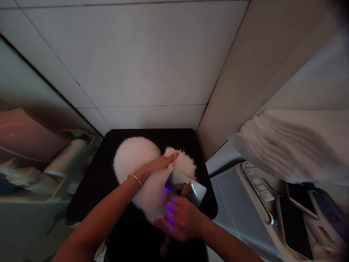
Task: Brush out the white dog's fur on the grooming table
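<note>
A white fluffy piece (133, 154), rounded on the left and shaggier at its right end, lies on a black padded surface (177, 135). My left hand (158, 163), with a silver bangle at the wrist, reaches across it. Its fingers close on the shaggy end. Below and to the right, my right hand (181, 218) is wrapped around a shiny silver handheld tool (197, 191), whose exact kind I cannot make out. Violet light from the tool falls on the right fingers and the fluff. The tool's head is against or just over the fluffy piece; blur hides which.
White tiled walls (136, 54) close in behind and to the right. On the right, a shelf holds phones (294, 225) below a stack of white cloths or tissues (286, 142). A bin (51, 198) with rolls and a pink object (29, 136) stands at left.
</note>
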The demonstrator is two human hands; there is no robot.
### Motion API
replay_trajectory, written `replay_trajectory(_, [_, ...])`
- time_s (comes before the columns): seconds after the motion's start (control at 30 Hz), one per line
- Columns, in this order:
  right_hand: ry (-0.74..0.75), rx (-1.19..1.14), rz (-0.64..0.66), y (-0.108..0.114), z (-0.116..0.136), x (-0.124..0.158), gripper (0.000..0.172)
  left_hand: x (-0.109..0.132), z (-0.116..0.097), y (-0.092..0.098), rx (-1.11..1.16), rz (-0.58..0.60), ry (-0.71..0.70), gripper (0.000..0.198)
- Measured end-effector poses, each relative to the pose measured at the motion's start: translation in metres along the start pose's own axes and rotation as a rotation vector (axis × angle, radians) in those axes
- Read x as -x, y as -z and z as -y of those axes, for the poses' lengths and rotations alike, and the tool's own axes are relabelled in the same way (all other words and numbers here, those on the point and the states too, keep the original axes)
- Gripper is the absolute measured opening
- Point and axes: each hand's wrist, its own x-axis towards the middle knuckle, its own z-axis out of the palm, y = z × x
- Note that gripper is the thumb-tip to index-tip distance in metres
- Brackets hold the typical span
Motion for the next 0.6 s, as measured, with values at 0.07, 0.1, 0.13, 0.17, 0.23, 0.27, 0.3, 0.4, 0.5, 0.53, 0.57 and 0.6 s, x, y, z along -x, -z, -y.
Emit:
replay_trajectory(0.07, [0.176, 0.065, 0.212, -0.013, -0.007, 0.013, 0.038, -0.001, -0.001, -0.001, -0.034, -0.024, 0.022, 0.058])
replay_trajectory(0.1, [0.190, 0.061, 0.266, -0.014, -0.005, 0.023, 0.037, -0.002, -0.002, -0.002, -0.057, -0.025, 0.043, 0.057])
replay_trajectory(0.13, [0.198, 0.036, 0.293, -0.012, -0.001, 0.032, 0.035, -0.002, -0.002, -0.002, -0.062, -0.016, 0.051, 0.057])
replay_trajectory(0.17, [0.202, 0.009, 0.302, -0.007, 0.003, 0.040, 0.029, -0.003, -0.002, -0.002, -0.046, 0.003, 0.039, 0.056])
replay_trajectory(0.23, [0.205, -0.020, 0.292, 0.001, 0.010, 0.050, 0.023, -0.006, 0.000, -0.001, 0.032, 0.036, -0.058, 0.054])
replay_trajectory(0.27, [0.202, -0.017, 0.283, 0.003, 0.010, 0.051, 0.027, -0.007, 0.002, 0.000, 0.065, 0.038, -0.103, 0.053])
replay_trajectory(0.3, [0.201, -0.012, 0.277, 0.003, 0.008, 0.050, 0.030, -0.009, 0.003, 0.000, 0.081, 0.032, -0.119, 0.053])
replay_trajectory(0.4, [0.218, 0.020, 0.258, -0.004, -0.006, 0.042, 0.020, -0.011, 0.007, 0.002, 0.029, -0.028, 0.002, 0.061])
replay_trajectory(0.5, [0.285, 0.033, 0.328, -0.012, -0.013, 0.041, 0.029, -0.008, 0.005, 0.001, 0.047, -0.051, 0.025, 0.063])
replay_trajectory(0.53, [0.311, 0.030, 0.368, -0.012, -0.012, 0.043, 0.026, -0.005, 0.004, 0.000, 0.052, -0.048, -0.003, 0.060])
replay_trajectory(0.57, [0.330, 0.025, 0.404, -0.012, -0.010, 0.045, 0.021, -0.004, 0.002, 0.000, 0.054, -0.036, -0.044, 0.057])
replay_trajectory(0.6, [0.341, 0.021, 0.429, -0.011, -0.007, 0.046, 0.020, -0.002, 0.001, 0.000, 0.048, -0.034, -0.081, 0.053])
